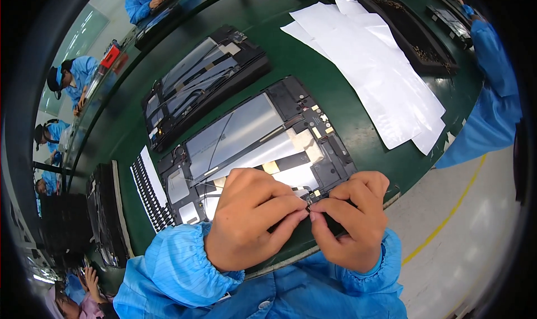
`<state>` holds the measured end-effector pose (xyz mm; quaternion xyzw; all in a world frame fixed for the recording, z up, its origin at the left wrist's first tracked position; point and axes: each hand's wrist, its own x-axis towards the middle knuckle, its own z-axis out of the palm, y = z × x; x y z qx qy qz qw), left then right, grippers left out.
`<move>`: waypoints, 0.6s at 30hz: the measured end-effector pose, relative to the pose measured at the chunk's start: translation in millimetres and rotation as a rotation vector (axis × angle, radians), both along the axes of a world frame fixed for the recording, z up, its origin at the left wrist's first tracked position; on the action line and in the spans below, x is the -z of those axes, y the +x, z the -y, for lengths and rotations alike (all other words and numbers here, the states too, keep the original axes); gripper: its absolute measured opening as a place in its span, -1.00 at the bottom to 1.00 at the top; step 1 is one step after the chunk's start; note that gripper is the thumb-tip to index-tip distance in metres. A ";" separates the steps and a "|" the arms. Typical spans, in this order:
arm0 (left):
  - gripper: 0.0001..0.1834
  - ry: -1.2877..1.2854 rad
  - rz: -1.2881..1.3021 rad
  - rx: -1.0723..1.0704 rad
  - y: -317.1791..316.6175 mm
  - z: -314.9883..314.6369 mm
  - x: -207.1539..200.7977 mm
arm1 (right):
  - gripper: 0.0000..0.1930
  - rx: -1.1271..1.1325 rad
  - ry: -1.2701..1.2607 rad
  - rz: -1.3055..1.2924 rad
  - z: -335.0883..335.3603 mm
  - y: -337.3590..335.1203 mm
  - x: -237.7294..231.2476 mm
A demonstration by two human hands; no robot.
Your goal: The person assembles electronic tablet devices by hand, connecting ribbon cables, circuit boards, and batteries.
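Fingertips point(295, 202) of the left hand point(249, 218) pinch toward those of the right hand point(358, 221) at the lower centre of the frame, thumb against forefinger on both sides. Between them sits a small dark piece point(309, 205) (too tiny to identify, and I cannot tell if it is attached), gripped from either side. It lies at the lower edge of the uncovered flat device point(240, 129), mid-frame on the green desk point(285, 50).

For good work here, both pinches should stay light and level, I think, with small finger movements rather than pulls from the wrist; thin wiring nearby would likely suffer from a tug. Resting the hand edges would help steadiness, and cuffs are best kept off the exposed parts. A similar device point(204, 78) is at upper left; white sheets point(363, 67) spread at upper right.
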<state>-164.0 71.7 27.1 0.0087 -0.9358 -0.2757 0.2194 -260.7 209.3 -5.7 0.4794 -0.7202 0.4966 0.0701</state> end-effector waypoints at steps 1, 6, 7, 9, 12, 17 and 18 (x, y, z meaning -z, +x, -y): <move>-0.80 0.019 0.015 -0.045 1.0 -0.8 -0.8 | -0.80 -0.004 0.001 -0.001 0.1 0.2 0.1; -0.82 0.035 0.049 -0.025 1.1 -2.0 -3.3 | -0.80 0.003 0.005 -0.032 -0.1 1.5 0.3; -0.82 0.047 0.048 -0.023 0.7 -2.2 -3.9 | -0.80 0.002 0.005 -0.032 0.1 1.7 0.4; -0.83 0.053 0.047 -0.023 1.2 -1.0 -1.9 | -0.79 0.012 -0.012 -0.053 0.7 2.1 1.3; -0.83 0.052 0.041 -0.014 0.5 -0.3 -0.3 | -0.79 0.011 -0.005 -0.070 0.9 1.9 2.1; -0.83 0.037 0.022 0.005 -0.9 0.1 -0.3 | -0.79 0.016 0.001 -0.102 2.0 2.7 0.1; -0.83 0.030 0.015 0.015 -1.2 0.5 0.6 | -0.79 0.023 0.001 -0.113 2.5 2.9 0.1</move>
